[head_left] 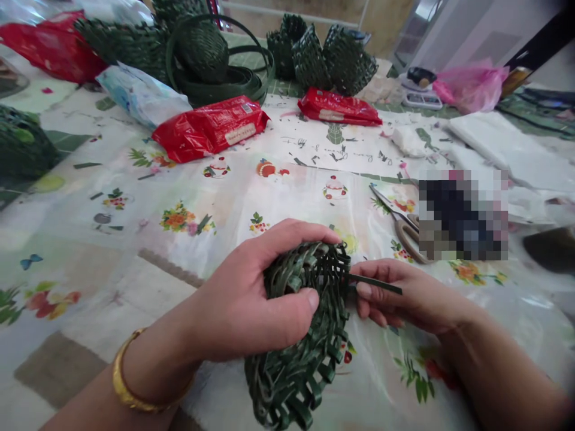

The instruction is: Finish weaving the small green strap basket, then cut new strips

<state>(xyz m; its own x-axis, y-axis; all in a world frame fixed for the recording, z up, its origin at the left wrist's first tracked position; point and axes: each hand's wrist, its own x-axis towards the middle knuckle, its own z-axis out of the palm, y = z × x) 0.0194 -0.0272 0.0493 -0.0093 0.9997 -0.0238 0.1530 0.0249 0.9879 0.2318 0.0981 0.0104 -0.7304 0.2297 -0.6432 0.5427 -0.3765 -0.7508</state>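
Lying just beside the right hand, scissors on a floral tablecloth

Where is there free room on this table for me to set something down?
There is a free patch of tablecloth between the red packet and the left hand. It is crowded along the far edge and by the scissors.

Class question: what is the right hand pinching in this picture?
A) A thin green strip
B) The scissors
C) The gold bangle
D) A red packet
A. The right hand pinches a thin green strip at the edge of the woven green piece, which the left hand grips.
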